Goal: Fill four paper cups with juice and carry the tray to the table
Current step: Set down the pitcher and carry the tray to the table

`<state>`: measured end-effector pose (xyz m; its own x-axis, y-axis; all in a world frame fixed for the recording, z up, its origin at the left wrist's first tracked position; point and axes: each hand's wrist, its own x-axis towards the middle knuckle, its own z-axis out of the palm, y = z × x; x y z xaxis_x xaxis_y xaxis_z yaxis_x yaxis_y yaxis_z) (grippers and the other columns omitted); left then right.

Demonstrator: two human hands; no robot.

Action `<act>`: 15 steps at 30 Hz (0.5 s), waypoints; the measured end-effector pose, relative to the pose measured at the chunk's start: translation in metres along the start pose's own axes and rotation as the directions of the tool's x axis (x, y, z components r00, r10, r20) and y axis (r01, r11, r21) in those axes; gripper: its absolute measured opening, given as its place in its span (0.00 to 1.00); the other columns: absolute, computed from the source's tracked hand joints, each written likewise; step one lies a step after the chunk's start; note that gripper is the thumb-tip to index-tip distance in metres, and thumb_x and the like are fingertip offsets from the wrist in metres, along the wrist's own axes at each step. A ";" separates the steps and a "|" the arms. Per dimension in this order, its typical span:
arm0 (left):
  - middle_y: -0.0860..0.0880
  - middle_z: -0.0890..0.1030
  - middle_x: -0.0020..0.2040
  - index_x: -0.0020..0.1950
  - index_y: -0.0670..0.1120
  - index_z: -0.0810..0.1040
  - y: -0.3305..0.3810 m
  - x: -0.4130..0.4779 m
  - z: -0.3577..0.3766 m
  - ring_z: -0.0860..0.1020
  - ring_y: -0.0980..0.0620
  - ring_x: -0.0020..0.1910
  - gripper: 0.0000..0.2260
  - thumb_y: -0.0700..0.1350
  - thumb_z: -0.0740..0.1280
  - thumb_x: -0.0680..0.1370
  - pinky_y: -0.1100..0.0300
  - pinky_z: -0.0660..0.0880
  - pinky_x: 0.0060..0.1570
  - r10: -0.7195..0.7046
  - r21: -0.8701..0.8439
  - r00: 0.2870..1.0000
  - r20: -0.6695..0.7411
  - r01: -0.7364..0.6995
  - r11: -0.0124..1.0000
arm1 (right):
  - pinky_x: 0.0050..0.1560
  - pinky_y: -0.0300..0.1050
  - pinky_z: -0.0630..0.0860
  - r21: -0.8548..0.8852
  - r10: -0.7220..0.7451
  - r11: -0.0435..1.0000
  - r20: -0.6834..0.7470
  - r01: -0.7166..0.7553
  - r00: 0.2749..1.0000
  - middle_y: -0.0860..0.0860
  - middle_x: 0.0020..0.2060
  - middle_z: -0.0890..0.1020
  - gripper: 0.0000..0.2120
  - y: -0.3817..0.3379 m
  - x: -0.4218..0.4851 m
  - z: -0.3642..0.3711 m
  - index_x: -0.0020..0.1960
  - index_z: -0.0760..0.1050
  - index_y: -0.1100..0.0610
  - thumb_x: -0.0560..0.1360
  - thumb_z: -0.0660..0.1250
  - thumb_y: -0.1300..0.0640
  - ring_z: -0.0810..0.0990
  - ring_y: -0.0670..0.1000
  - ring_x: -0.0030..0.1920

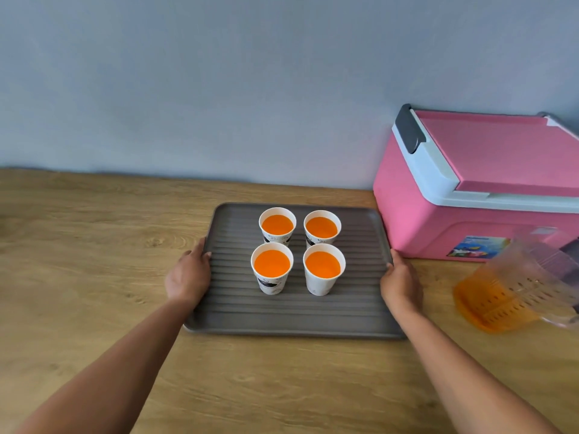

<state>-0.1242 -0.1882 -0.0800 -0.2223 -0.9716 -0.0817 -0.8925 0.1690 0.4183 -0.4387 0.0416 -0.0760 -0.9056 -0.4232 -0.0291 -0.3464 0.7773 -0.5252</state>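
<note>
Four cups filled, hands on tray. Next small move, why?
Probably lift the grey ribbed plastic tray straight up, slowly and level: left hand and right hand grip its opposite edges, the four white paper cups are fairly full of orange juice, and the pink cooler box stands close by.

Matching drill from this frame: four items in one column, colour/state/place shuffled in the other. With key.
1. tray
2. paper cups
3. cooler
4. pitcher

A. pink, lid closed
B. gripped at its side edges by left hand and right hand
C. clear, some juice in it, right of the tray
D. four, upright, filled with juice

Pairs: 1-B, 2-D, 3-A, 4-C
</note>
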 end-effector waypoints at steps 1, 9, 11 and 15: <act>0.43 0.76 0.65 0.77 0.57 0.61 -0.001 -0.002 0.000 0.77 0.38 0.59 0.20 0.51 0.53 0.84 0.51 0.71 0.47 0.001 -0.002 1.000 -0.004 -0.001 1.000 | 0.56 0.52 0.74 0.012 0.001 1.000 0.003 -0.001 1.000 0.56 0.67 0.76 0.22 0.001 0.001 0.000 0.74 0.67 0.50 0.81 0.56 0.61 0.76 0.63 0.61; 0.39 0.78 0.62 0.76 0.56 0.63 -0.011 -0.011 0.006 0.77 0.37 0.58 0.21 0.50 0.56 0.83 0.48 0.73 0.53 0.004 -0.083 1.000 -0.017 -0.006 0.997 | 0.55 0.50 0.74 0.101 -0.006 0.995 0.028 0.003 1.000 0.55 0.67 0.76 0.22 0.007 0.002 -0.003 0.73 0.69 0.50 0.81 0.57 0.61 0.77 0.62 0.61; 0.39 0.78 0.63 0.77 0.55 0.63 -0.014 -0.016 0.005 0.76 0.37 0.59 0.21 0.50 0.56 0.83 0.48 0.73 0.54 0.001 -0.092 1.000 -0.022 -0.003 0.996 | 0.55 0.50 0.74 0.128 -0.002 0.992 0.034 -0.003 0.999 0.54 0.67 0.76 0.22 0.009 -0.003 -0.004 0.73 0.69 0.50 0.80 0.57 0.61 0.77 0.61 0.61; 0.40 0.78 0.63 0.77 0.56 0.62 -0.019 -0.029 0.000 0.77 0.37 0.59 0.21 0.51 0.55 0.83 0.48 0.74 0.53 0.016 -0.105 1.000 -0.017 -0.018 0.994 | 0.55 0.49 0.74 0.147 0.010 0.989 0.025 -0.013 1.000 0.55 0.66 0.77 0.21 0.015 -0.018 -0.007 0.73 0.70 0.52 0.80 0.57 0.62 0.78 0.61 0.61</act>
<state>-0.1009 -0.1632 -0.0857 -0.2302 -0.9713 -0.0593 -0.8419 0.1682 0.5127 -0.4297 0.0644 -0.0774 -0.9025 -0.4271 -0.0551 -0.2947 0.7058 -0.6442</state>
